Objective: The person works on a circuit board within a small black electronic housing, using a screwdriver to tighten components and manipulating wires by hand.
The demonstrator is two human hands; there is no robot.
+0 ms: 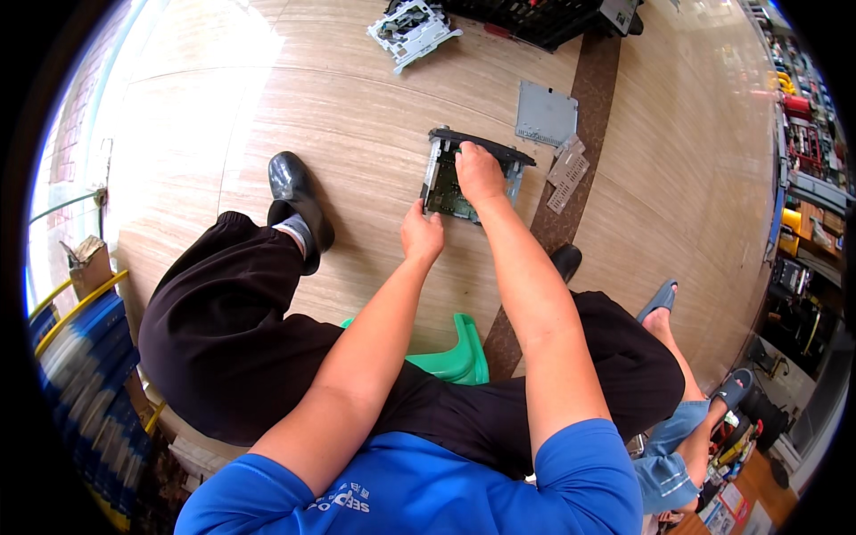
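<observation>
An opened electronic unit that looks like a car stereo [442, 189] lies on the floor in front of me. Its metal casing has no top, so a green circuit board shows inside, and a black front panel [499, 150] runs along the far side. My left hand [423, 234] grips the near left corner of the casing, thumb and fingers closed on it. Over the board, close behind the front panel, is my right hand [480, 175] with its fingers curled together. Whatever its fingertips hold is hidden.
Right of the unit lie a grey metal cover [547, 113] and perforated metal plates [568, 175]. A pale metal mechanism [413, 34] and a black bulky object [535, 20] sit farther off. A green plastic stool [465, 355] is under me. Another person's sandalled foot [660, 301] is at right.
</observation>
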